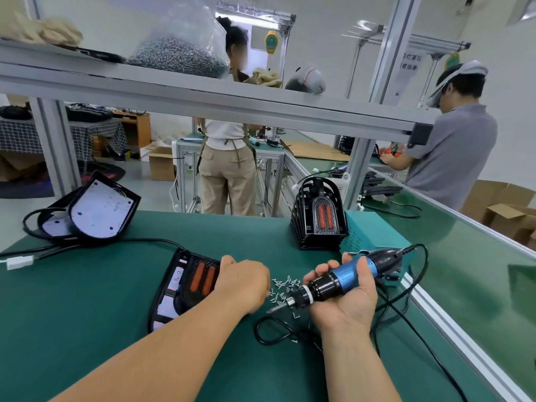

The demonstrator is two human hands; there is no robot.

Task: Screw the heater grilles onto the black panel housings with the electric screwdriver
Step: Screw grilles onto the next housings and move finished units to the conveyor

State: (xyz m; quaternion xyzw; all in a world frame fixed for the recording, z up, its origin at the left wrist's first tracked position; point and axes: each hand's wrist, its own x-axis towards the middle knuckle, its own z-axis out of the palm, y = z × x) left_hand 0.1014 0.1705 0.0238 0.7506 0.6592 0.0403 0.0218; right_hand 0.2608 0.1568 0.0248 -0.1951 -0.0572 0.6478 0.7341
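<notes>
Nearest: right hand (345,291) lay palm up, fingers wrapped round the blue-and-black screwdriver (342,275), bit pointing left and a little down, tip just above the surface (87,329). Its black cable (275,333) looped on the green mat below the wrist. Left hand (243,282) knuckles up, fingers curled down at the left edge of a loose scatter of screws (282,285); fingertips hidden, so could not tell whether it pinched one. Hands near each other but apart, the screws between them. Just left of the left hand, touching its knuckles or nearly so, a black housing (171,288) lay flat with a grille (203,278) seated on it, two orange elements showing through. Farther back on the right an upright grille (317,216) stood against a teal box (368,230). Far left, two white-faced panels (98,210) leaned together, a white connector (18,262) on their lead. Above, a shelf (203,91) carried a clear bag of screws (179,53). Beyond, two people stood at other benches.
</notes>
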